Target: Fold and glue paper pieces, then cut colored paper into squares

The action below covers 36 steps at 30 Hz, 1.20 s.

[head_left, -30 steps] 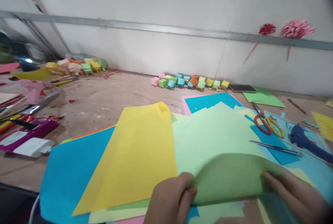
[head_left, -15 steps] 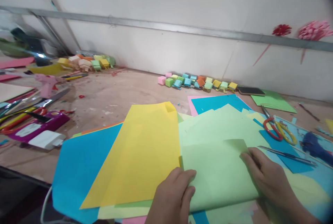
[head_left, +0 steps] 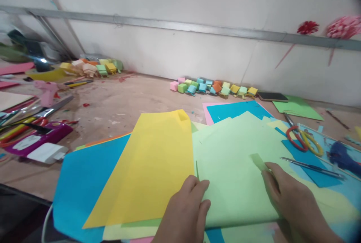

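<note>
A light green sheet of paper [head_left: 237, 194] curves up between my hands, its near side bent into a rounded fold. My left hand [head_left: 187, 205] grips the sheet's left edge with curled fingers. At the right edge, my right hand [head_left: 287, 190] pinches the sheet between thumb and fingers; a darker corner stands up beside the fingertips. Beneath and behind lie more light green sheets [head_left: 234, 134]. A yellow sheet [head_left: 158, 164] lies just left of my left hand, over a blue sheet [head_left: 84, 183]. Right of my right hand is a slim metal craft knife [head_left: 313, 167].
Scissors [head_left: 303, 139] with red and yellow handles and a dark blue tool [head_left: 344, 156] lie at the right. Small paper cubes [head_left: 214, 87] line the wall. At left are a pink glue gun [head_left: 46, 90], a purple power strip [head_left: 53, 134] and a white plug [head_left: 47, 153].
The raised flap of the light green sheet has shifted, and its far edge shows less, with only a small corner standing by my right fingers. Both hands keep their hold; the view has moved slightly.
</note>
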Available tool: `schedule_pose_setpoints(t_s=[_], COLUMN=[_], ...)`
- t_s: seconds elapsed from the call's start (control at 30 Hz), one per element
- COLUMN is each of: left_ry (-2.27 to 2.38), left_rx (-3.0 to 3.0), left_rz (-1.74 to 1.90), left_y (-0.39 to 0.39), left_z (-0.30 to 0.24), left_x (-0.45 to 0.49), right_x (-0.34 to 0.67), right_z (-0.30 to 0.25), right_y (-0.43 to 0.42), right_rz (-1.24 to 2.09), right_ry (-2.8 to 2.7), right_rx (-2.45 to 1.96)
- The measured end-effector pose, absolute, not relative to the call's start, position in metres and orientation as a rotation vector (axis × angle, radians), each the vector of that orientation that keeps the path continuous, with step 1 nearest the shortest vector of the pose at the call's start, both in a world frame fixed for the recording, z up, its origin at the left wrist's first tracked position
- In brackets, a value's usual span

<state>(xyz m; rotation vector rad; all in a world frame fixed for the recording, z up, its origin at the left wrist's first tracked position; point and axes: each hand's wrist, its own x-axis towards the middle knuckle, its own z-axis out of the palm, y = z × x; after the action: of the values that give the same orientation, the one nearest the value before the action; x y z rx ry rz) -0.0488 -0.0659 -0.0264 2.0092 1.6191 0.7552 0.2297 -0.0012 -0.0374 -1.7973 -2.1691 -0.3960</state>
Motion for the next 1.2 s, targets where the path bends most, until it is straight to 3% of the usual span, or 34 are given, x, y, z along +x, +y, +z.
schedule_pose_setpoints(t_s=[0.4, 1.2], left_ry=[1.643, 1.709], left_rx=[2.074, 2.209], left_rz=[0.494, 0.384], left_y=[-0.0650, -0.0656], left_z=[-0.0199, -0.0226], left_x=[-0.0483, -0.0448], right_x=[0.2309, 0.2331], right_z=[-0.0396, -0.0435], right_y=[-0.0042, -0.0055], right_rz=[-0.460, -0.451], right_ry=[-2.173, -2.197], right_rx=[-1.798, -1.837])
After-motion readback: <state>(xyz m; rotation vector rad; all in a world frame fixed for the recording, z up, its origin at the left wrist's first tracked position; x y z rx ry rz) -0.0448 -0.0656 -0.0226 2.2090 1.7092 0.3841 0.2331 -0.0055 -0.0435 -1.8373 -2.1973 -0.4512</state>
